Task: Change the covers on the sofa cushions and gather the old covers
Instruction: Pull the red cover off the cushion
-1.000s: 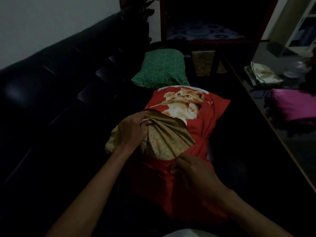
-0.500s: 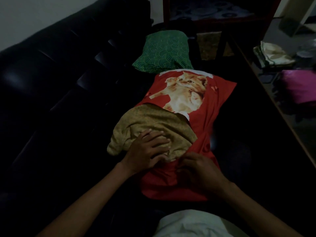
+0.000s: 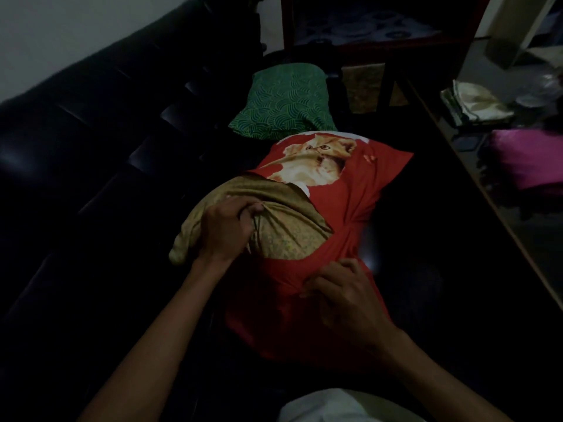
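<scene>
On the black sofa, 1 cushion is partway through its change. The left hand has its fingers curled tight into a bunched fold of the tan-gold covered cushion, which sticks out of the opening of the red cat-print cover. The right hand pinches the red cover's edge just below that opening, fingers bent into the cloth.

The far end of the cushion sits inside the red cover; the near left corner is exposed, hanging out toward the sofa back. By my reading, the cushion is roughly half in, or half out; I cannot tell which way it is going.

Beyond it lies 1 green patterned cushion, fully covered. On the table to the right sit folded pale cloths and a magenta cushion. No gathered pile of old covers is clearly visible, so that part looks undone.
</scene>
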A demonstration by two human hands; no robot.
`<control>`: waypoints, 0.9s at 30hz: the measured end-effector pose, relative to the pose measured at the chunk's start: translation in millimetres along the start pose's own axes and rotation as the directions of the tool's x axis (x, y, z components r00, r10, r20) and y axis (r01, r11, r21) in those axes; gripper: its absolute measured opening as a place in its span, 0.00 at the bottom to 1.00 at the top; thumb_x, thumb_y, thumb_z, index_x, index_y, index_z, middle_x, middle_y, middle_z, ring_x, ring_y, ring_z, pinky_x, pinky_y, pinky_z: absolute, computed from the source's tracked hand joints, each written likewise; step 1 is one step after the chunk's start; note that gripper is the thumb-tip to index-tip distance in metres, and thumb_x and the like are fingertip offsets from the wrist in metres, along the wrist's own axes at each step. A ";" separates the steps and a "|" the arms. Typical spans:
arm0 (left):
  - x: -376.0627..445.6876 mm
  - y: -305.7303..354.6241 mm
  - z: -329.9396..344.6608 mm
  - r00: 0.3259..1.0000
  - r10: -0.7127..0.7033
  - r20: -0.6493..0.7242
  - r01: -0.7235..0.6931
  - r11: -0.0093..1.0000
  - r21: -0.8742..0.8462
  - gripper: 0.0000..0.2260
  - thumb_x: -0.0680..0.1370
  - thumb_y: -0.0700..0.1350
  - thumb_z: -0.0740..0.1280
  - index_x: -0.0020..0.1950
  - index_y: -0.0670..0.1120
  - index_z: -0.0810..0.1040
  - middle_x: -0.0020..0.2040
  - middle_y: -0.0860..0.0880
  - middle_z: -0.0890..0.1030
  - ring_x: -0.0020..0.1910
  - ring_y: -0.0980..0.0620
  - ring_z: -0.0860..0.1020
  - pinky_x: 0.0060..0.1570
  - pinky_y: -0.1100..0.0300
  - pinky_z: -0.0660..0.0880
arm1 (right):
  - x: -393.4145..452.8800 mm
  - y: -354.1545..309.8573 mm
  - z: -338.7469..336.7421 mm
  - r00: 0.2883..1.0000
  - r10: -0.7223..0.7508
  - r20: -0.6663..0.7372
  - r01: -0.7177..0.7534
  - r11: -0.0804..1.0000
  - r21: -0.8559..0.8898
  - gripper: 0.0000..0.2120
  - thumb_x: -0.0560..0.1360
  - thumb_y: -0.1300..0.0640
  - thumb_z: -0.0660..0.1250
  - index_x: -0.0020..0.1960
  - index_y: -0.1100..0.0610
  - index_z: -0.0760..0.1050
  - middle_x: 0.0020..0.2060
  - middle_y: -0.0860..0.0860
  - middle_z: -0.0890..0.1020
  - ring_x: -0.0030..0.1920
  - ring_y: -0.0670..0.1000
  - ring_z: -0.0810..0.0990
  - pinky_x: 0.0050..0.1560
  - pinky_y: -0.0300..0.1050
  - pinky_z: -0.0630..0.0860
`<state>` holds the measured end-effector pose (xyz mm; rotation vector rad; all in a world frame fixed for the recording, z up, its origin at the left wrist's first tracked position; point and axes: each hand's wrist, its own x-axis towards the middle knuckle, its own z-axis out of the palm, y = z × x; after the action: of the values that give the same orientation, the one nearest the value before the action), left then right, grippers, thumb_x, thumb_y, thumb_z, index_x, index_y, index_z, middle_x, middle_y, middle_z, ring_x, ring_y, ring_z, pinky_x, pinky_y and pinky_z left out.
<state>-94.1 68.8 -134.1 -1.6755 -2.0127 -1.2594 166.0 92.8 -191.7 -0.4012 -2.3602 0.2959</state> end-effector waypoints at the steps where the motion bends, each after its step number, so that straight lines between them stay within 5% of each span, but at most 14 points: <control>1: 0.4 -0.3 -1.1 1.000 0.005 0.008 -0.005 1.000 0.008 0.08 0.73 0.33 0.72 0.44 0.44 0.87 0.43 0.50 0.87 0.45 0.52 0.84 0.49 0.59 0.78 | 1.4 -1.8 0.6 1.000 0.003 -0.005 -0.003 1.000 0.008 0.08 0.72 0.59 0.65 0.45 0.50 0.82 0.39 0.46 0.80 0.41 0.49 0.76 0.47 0.47 0.64; 6: 18.0 -14.4 -13.6 0.977 -0.196 -0.086 0.194 0.980 -0.038 0.07 0.75 0.39 0.69 0.47 0.44 0.87 0.45 0.48 0.87 0.47 0.52 0.84 0.50 0.60 0.77 | -16.8 12.5 12.0 0.977 -0.068 0.201 0.077 0.996 -0.035 0.08 0.68 0.54 0.65 0.45 0.49 0.81 0.38 0.45 0.77 0.41 0.49 0.76 0.46 0.47 0.61; 8: 27.3 -22.3 -26.7 0.990 -0.122 -0.074 0.122 0.992 -0.001 0.07 0.76 0.41 0.68 0.47 0.43 0.86 0.45 0.48 0.86 0.45 0.53 0.83 0.49 0.62 0.76 | -23.0 24.6 13.0 0.985 0.013 0.173 -0.007 0.999 -0.037 0.09 0.69 0.55 0.64 0.45 0.50 0.82 0.38 0.46 0.78 0.41 0.51 0.78 0.46 0.48 0.62; 13: -6.4 -25.8 -37.7 0.967 0.082 0.242 -0.080 0.997 -0.020 0.03 0.76 0.40 0.72 0.49 0.44 0.85 0.48 0.49 0.85 0.50 0.53 0.82 0.53 0.56 0.78 | 5.8 29.8 4.4 0.957 0.288 0.047 -0.289 0.956 0.037 0.06 0.70 0.50 0.70 0.44 0.49 0.84 0.44 0.43 0.84 0.45 0.50 0.81 0.45 0.52 0.71; 18: -51.1 -9.8 -30.7 0.939 0.070 0.336 -0.013 0.985 -0.170 0.16 0.75 0.48 0.68 0.61 0.45 0.82 0.61 0.51 0.82 0.63 0.54 0.78 0.63 0.50 0.74 | -1.8 40.4 6.6 0.897 0.442 -0.017 -0.429 0.880 0.205 0.02 0.71 0.55 0.69 0.43 0.51 0.81 0.40 0.42 0.80 0.42 0.45 0.79 0.43 0.51 0.74; 22: -88.6 25.1 9.6 0.890 -0.051 0.454 -0.005 0.992 0.123 0.31 0.72 0.70 0.65 0.69 0.55 0.77 0.73 0.56 0.72 0.74 0.56 0.67 0.72 0.46 0.62 | 18.3 68.3 13.1 0.782 0.618 -0.080 -0.593 0.778 0.209 0.12 0.75 0.50 0.75 0.57 0.49 0.80 0.50 0.45 0.78 0.49 0.46 0.79 0.49 0.47 0.78; 25: -110.1 31.3 35.5 0.932 -0.085 0.353 0.033 0.988 0.151 0.15 0.74 0.60 0.70 0.57 0.57 0.84 0.63 0.57 0.81 0.68 0.54 0.75 0.68 0.44 0.64 | 36.0 86.6 22.3 0.720 0.694 -0.024 -0.676 0.708 0.201 0.25 0.74 0.42 0.74 0.68 0.47 0.75 0.58 0.47 0.76 0.55 0.46 0.77 0.52 0.45 0.76; 27: -122.3 29.7 36.2 0.962 -0.077 0.263 0.052 0.993 0.102 0.08 0.74 0.48 0.70 0.51 0.54 0.86 0.54 0.57 0.85 0.60 0.54 0.81 0.64 0.51 0.66 | 42.6 91.8 28.6 0.728 0.685 0.002 -0.680 0.722 0.128 0.23 0.74 0.44 0.75 0.67 0.48 0.77 0.56 0.48 0.77 0.54 0.48 0.77 0.51 0.45 0.75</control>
<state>-17.0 10.3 -222.3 -1.8311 -2.2566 -0.9833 135.2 190.5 -215.4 -1.2143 -2.0403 0.7589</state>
